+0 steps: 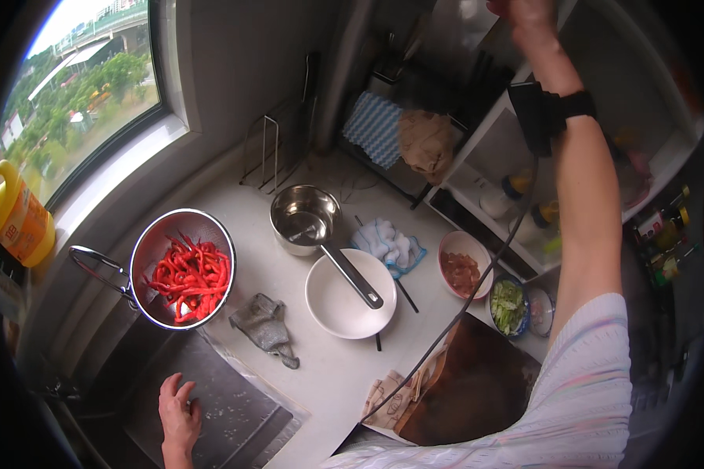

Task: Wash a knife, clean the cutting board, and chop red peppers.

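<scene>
My left hand [178, 418] is over the steel sink [238, 406], empty, its fingers apart and loosely bent. A steel colander [145, 301] of red chillies [195, 277] sits above it by the sink's edge. My right hand [533, 23] is raised high at the top right beside the shelving, closed on a small red item that is mostly out of frame. On the counter, a grey cloth [262, 324] lies near a white bowl [328, 305]. A steel saucepan [305, 211] rests with its black handle over that bowl.
At right are bowls of pinkish meat [459, 270] and sliced greens [507, 313], shelves [497, 133] and a brown board [465, 391] crossed by a cable. A wire rack [266, 148], blue-white cloth [383, 242] and draped cloths [371, 125] stand or lie behind. A yellow jug [19, 219] is by the window.
</scene>
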`<state>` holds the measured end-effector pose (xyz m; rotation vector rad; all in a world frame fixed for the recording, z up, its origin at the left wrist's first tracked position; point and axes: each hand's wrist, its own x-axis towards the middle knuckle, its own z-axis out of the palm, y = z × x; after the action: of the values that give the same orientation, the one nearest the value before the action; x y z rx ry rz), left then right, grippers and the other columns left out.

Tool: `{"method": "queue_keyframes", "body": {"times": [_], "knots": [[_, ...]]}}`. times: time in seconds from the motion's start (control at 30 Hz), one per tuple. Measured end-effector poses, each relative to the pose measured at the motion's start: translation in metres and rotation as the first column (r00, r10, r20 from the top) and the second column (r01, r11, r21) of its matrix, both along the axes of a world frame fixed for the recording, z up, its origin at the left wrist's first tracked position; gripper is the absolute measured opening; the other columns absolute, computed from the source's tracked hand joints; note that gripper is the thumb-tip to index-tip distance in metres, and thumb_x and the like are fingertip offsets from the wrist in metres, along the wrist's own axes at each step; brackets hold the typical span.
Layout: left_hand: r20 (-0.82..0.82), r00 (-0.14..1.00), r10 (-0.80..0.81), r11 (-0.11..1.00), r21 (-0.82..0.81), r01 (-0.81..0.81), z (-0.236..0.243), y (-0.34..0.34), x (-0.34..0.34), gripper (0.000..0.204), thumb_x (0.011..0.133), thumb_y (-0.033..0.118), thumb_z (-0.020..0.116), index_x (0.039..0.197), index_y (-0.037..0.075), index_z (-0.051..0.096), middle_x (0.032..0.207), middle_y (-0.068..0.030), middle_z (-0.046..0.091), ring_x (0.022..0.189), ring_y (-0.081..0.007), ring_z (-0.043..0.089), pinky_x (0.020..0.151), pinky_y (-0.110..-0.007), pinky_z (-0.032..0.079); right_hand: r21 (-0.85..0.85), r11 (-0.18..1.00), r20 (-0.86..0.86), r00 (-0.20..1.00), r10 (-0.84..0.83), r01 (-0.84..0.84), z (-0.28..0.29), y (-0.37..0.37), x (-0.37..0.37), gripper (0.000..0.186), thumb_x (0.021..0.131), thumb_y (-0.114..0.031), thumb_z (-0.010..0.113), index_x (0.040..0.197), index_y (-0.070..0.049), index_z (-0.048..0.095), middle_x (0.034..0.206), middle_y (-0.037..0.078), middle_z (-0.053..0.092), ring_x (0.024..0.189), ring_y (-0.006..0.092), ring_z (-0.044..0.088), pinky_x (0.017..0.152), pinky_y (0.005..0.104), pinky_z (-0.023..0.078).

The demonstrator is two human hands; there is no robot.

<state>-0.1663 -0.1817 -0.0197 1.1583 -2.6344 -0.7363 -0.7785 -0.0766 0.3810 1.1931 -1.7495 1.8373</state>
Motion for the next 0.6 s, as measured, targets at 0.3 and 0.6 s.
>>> {"method": "queue_keyframes", "body": {"times": [0.3, 0.6], "knots": [[-0.576, 0.791, 0.206, 0.435, 0.778, 0.453, 0.077, 0.043, -0.027, 0.025, 0.091, 0.013, 0.053, 0.109, -0.003, 0.060, 0.104, -0.0125, 0.062, 0.088, -0.0213, 0.064, 0.067, -0.028, 0.051, 0.515, 0.736, -0.246, 0.747, 0.618, -0.439, -0.117, 0.029, 0.273, 0.020, 0.086, -0.013, 0.064, 0.103, -0.003, 0.061, 0.100, 0.008, 0.061, 0.079, 0.0128, 0.063, 0.070, 0.0252, 0.051], [-0.441, 0.766, 0.468, -0.302, 0.734, 0.608, 0.106, 0.107, 0.059, 0.031, 0.092, 0.022, 0.050, 0.103, -0.006, 0.054, 0.092, -0.0217, 0.065, 0.070, -0.0260, 0.067, 0.051, -0.029, 0.053, 0.712, 0.377, -0.125, 0.422, 0.898, -0.592, -0.278, 0.041, 0.490, 0.029, 0.067, -0.005, 0.067, 0.095, 0.001, 0.062, 0.096, 0.015, 0.063, 0.076, 0.0273, 0.064, 0.064, 0.0306, 0.053]]}}
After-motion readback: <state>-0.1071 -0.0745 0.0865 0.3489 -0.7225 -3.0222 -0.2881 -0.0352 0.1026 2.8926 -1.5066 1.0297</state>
